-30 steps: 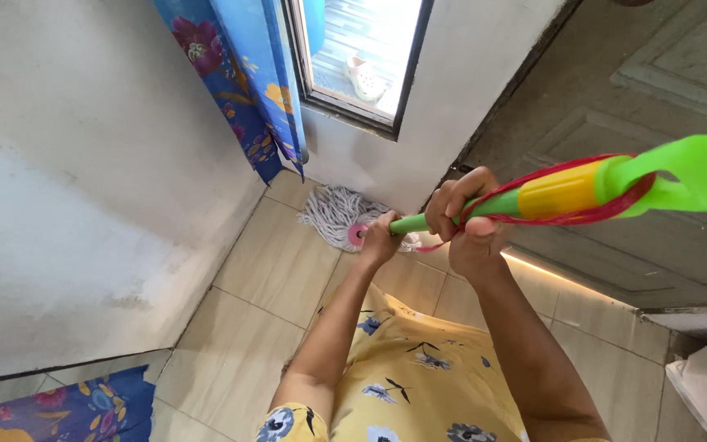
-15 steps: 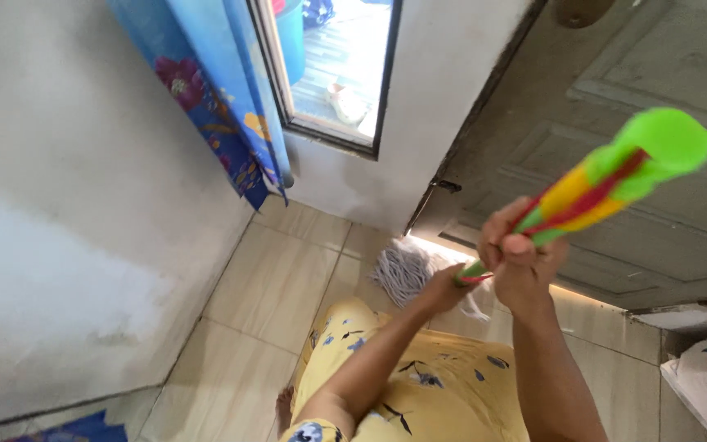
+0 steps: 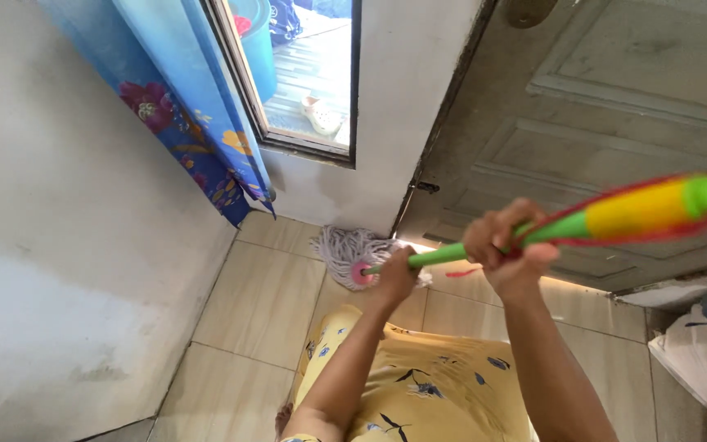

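Door (image 3: 615, 123): one, grey panelled, far right.
Curtain (image 3: 182, 123): one, blue floral, far left.
Mop (image 3: 484, 244): one; string head (image 3: 345, 250) on floor tiles (image 3: 263, 303) by the door's foot.
Right hand (image 3: 507, 250): fingers curled tight round green handle, near yellow section.
Left hand (image 3: 394, 274): wrapped round handle just beside pink collar.

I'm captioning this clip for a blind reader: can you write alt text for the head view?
Seen from above, a person grips a green mop handle with both hands, left hand low, right hand higher, pressing the grey string mop head onto beige floor tiles below a window, beside a grey door.
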